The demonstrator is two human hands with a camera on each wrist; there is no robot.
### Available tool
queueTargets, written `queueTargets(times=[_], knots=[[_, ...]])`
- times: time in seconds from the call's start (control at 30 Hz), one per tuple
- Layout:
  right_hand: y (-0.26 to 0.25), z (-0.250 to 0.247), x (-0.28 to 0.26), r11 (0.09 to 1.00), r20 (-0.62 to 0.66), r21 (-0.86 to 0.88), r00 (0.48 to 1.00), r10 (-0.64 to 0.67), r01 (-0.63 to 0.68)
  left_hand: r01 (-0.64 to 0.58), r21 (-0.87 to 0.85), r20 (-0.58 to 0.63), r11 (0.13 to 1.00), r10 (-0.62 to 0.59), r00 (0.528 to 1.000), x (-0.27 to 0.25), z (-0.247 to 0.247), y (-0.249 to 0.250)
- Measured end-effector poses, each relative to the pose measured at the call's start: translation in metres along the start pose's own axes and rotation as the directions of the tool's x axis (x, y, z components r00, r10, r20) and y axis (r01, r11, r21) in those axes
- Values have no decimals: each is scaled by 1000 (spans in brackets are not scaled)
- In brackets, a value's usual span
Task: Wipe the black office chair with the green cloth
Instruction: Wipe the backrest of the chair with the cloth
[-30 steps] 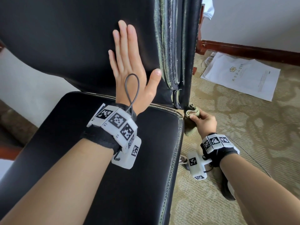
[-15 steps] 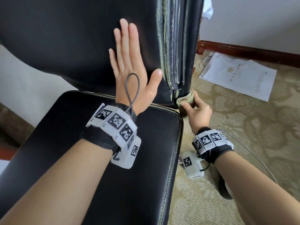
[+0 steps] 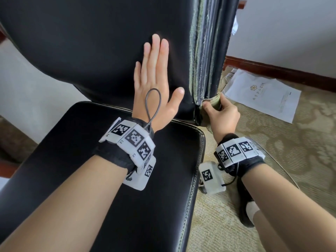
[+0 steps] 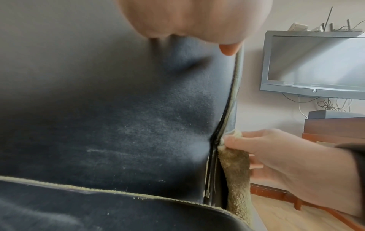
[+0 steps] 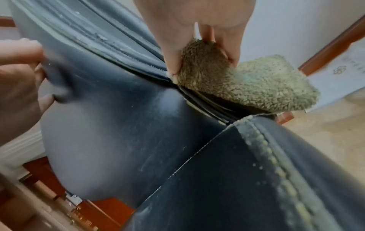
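Head view, left hand (image 3: 154,91) flat on smooth black chair (image 3: 91,42), right hand (image 3: 222,115) fingers gripping nubby green cloth (image 3: 216,102)

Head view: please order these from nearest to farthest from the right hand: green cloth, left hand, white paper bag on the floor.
1. green cloth: held in the right hand, at the backrest's edge.
2. left hand: to its left, flat on the backrest.
3. white paper bag: on the carpet, beyond and to the right.
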State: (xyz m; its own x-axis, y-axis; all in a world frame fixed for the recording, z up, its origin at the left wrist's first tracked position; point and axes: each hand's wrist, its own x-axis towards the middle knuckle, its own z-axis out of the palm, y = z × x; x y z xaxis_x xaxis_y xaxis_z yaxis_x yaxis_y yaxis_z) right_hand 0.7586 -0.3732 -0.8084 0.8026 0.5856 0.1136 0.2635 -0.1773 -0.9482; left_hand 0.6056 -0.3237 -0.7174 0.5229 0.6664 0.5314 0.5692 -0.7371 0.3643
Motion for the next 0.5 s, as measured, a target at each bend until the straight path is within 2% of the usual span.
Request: queueTargets(times=[0.37,0.5], knots=[[22,18,6,998,34,-60,999,2,0,13,-35,-40,999,-14,999,5,4,-3],[38,19,12,980,154,-146,976,155,-133,17,-12,-51,1000,-18,999,7,5,-5]])
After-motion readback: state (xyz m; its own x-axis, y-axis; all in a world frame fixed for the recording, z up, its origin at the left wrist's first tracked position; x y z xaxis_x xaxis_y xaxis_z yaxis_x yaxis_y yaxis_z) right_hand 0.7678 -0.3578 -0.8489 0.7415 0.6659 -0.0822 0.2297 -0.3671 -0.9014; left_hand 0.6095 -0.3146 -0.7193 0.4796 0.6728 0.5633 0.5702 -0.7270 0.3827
